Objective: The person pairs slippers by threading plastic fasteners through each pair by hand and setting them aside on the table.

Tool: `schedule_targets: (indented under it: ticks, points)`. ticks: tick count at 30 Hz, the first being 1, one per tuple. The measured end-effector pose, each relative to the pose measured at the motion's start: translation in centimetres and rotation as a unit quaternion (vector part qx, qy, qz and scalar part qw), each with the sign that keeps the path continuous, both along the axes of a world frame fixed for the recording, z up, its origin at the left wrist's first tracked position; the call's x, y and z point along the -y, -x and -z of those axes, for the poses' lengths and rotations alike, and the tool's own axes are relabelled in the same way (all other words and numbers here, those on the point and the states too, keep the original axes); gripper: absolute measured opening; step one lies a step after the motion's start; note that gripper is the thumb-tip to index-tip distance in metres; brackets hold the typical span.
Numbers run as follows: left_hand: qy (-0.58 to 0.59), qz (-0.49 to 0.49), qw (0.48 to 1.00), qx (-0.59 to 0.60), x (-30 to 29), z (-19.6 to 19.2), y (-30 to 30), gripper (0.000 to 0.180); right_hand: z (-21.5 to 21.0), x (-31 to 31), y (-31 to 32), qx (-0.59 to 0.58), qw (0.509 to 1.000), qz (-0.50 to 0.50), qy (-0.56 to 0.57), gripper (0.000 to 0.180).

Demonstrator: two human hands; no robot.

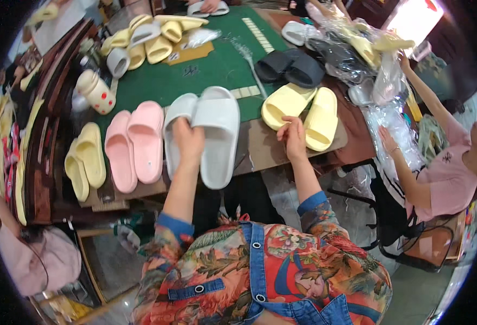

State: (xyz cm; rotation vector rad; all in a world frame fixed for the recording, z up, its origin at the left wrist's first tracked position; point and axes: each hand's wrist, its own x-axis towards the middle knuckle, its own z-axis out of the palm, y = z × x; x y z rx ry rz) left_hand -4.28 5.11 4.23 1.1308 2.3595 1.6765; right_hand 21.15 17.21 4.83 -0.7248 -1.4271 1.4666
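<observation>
My left hand (pixel 187 140) grips a pair of pale grey slide slippers (pixel 217 132) held side by side over the table's near edge. My right hand (pixel 293 136) has its fingers pinched together and rests against the heel end of a pale yellow pair of slippers (pixel 303 111) lying on a brown board (pixel 260 146). Whether it holds one of them is unclear. A pink pair (pixel 135 143) lies just left of the grey pair, and another yellow pair (pixel 85 160) lies further left.
The green table top (pixel 217 65) also carries a dark grey pair (pixel 292 67), several yellow and grey slippers at the far left, a spotted cream jar (pixel 95 91) and clear plastic bags (pixel 384 81). A person in a pink shirt (pixel 449 173) sits at the right, handling bags.
</observation>
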Motion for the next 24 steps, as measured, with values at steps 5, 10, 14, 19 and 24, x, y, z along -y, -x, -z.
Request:
schedule_targets:
  ticks: [5,10,14,19,24]
  points:
    - [0.085,0.069,0.989,-0.102,1.6,-1.2,-2.9,0.056,0.6,0.1,-0.8,0.007,0.999,0.027,-0.015,0.035]
    - [0.035,0.082,0.986,-0.139,8.0,-2.5,-3.8,0.044,0.2,0.6,-0.5,0.053,0.998,0.002,-0.044,0.032]
    - [0.072,0.137,0.968,-0.197,10.6,-2.4,-4.4,0.022,-1.3,1.9,-0.3,0.196,0.96,0.04,-0.196,0.027]
    - [-0.098,0.267,0.954,0.097,10.5,-7.4,-9.2,0.048,-6.1,5.9,1.9,0.307,0.859,-0.114,-0.394,0.018]
    - [-0.225,0.244,0.766,0.55,8.9,-6.4,-8.5,0.027,-5.8,7.7,0.9,0.343,0.811,-0.266,-0.393,0.016]
